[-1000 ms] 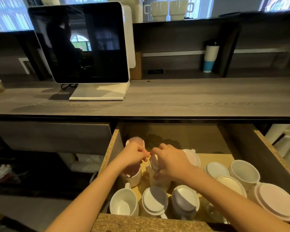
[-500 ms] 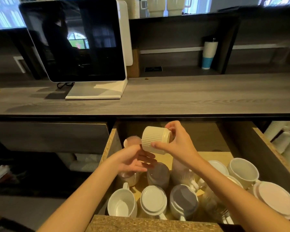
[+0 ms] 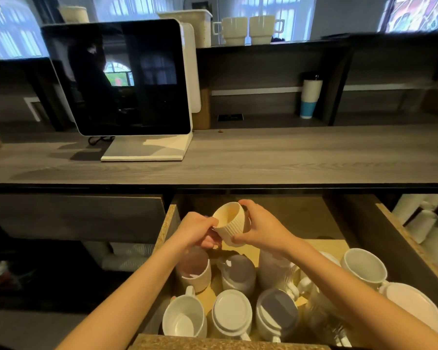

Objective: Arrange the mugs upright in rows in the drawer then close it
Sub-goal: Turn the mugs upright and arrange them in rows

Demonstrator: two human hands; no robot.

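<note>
Pinching the near lip of the ribbed cream mug (image 3: pixel 232 224), the left hand's (image 3: pixel 200 231) fingers and thumb close on its rim at 9 o'clock. The right hand's (image 3: pixel 262 231) fingers curl round the mug's base and far side at 3 o'clock. The mug hangs in the air above the back half of the open drawer (image 3: pixel 166 223), touching nothing else. It is tilted: its long axis runs from the base at 5 o'clock to the open mouth at 11 o'clock, with the pale inside showing.

Below it in the drawer, a pinkish mug (image 3: pixel 195 269) stands at 7 o'clock of the held mug. Three mugs lie bottom-up: one (image 3: pixel 238 272) at 6 o'clock and two (image 3: pixel 232 314) (image 3: pixel 276 314) nearer the front. A white mug (image 3: pixel 185 319) stands mouth-up at the front left corner, and another upright mug (image 3: pixel 364 266) stands at 4 o'clock. Out at 12 o'clock, the grey counter (image 3: pixel 263 157) carries a dark screen (image 3: pixel 122 77).
</note>
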